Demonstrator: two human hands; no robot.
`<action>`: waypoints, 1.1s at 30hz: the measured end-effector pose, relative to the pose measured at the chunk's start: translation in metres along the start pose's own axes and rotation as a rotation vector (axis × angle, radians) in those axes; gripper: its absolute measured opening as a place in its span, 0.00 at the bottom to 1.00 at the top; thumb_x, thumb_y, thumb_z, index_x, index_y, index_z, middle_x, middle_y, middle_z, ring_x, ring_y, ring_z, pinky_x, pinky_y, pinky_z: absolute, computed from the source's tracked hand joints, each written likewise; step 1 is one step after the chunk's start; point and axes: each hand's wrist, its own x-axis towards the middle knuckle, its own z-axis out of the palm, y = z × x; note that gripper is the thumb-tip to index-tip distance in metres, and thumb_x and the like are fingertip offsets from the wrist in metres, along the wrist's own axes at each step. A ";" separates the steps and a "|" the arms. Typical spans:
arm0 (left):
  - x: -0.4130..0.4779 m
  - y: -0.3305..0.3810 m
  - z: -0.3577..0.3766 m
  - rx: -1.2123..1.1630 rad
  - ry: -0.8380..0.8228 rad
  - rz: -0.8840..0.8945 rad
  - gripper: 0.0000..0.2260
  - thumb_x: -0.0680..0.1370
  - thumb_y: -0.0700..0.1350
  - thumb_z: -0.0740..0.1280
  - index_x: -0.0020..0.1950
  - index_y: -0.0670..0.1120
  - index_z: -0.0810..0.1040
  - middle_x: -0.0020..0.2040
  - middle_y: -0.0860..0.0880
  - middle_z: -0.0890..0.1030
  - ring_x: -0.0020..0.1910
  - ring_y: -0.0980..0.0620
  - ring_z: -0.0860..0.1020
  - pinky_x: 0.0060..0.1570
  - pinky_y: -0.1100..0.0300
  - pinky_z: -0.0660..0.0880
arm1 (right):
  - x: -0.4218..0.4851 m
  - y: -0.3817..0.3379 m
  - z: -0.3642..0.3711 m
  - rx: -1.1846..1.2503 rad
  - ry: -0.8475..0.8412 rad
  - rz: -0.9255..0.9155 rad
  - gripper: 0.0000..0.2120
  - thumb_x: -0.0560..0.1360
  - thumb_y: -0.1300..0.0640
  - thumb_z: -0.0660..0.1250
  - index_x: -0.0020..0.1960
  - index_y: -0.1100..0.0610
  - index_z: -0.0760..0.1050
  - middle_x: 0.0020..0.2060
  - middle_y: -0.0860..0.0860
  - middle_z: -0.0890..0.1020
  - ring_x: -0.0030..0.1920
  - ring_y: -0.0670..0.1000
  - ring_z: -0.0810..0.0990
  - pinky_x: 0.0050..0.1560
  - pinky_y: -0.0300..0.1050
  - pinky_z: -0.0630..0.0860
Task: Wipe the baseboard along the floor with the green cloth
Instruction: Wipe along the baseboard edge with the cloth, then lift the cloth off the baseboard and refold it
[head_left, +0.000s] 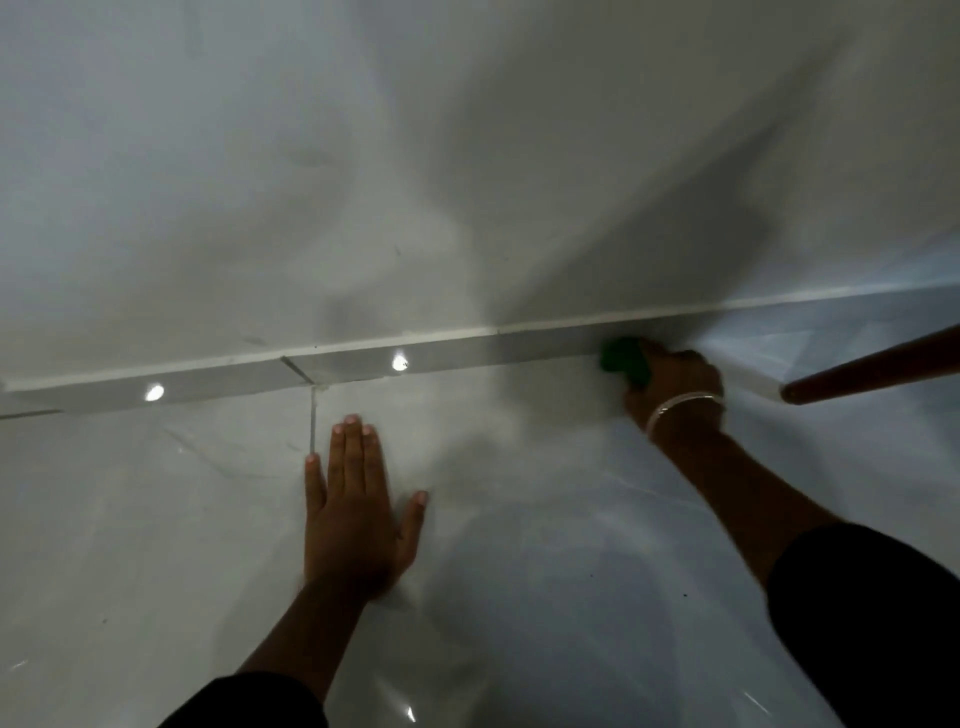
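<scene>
A glossy grey baseboard (467, 353) runs across the view where the white wall meets the floor, rising slightly to the right. My right hand (675, 379), with a silver bangle on its wrist, is closed on the green cloth (623, 358) and presses it against the baseboard right of centre. Only the cloth's left part shows; my fingers cover the remainder. My left hand (358, 514) lies flat on the floor with its fingers spread, a short way in front of the baseboard and well left of the cloth.
A brown wooden pole (872, 371) slants in from the right edge, its end close to my right hand. The shiny white tiled floor (156, 519) has a grout line (313, 421) just left of my left hand. The wall (363, 182) is plain white.
</scene>
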 end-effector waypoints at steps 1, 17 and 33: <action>0.000 0.001 0.000 -0.007 -0.004 -0.007 0.40 0.76 0.64 0.54 0.79 0.39 0.52 0.81 0.39 0.54 0.81 0.42 0.50 0.77 0.39 0.51 | 0.001 0.010 -0.003 -0.030 0.006 0.061 0.18 0.66 0.57 0.67 0.56 0.50 0.79 0.39 0.60 0.84 0.42 0.65 0.81 0.45 0.55 0.79; -0.006 -0.007 0.013 -0.357 0.206 -0.217 0.36 0.74 0.54 0.54 0.78 0.36 0.54 0.79 0.35 0.56 0.80 0.38 0.52 0.78 0.43 0.49 | -0.049 -0.259 0.020 0.322 -0.275 -0.172 0.11 0.69 0.52 0.69 0.48 0.57 0.81 0.45 0.56 0.85 0.48 0.59 0.83 0.50 0.46 0.77; -0.096 0.092 -0.350 -1.650 -0.162 -0.796 0.15 0.74 0.37 0.70 0.61 0.37 0.78 0.56 0.35 0.83 0.52 0.36 0.83 0.48 0.43 0.82 | -0.173 -0.176 -0.311 1.320 -0.619 0.230 0.21 0.71 0.67 0.65 0.64 0.57 0.75 0.52 0.54 0.80 0.53 0.54 0.78 0.57 0.47 0.75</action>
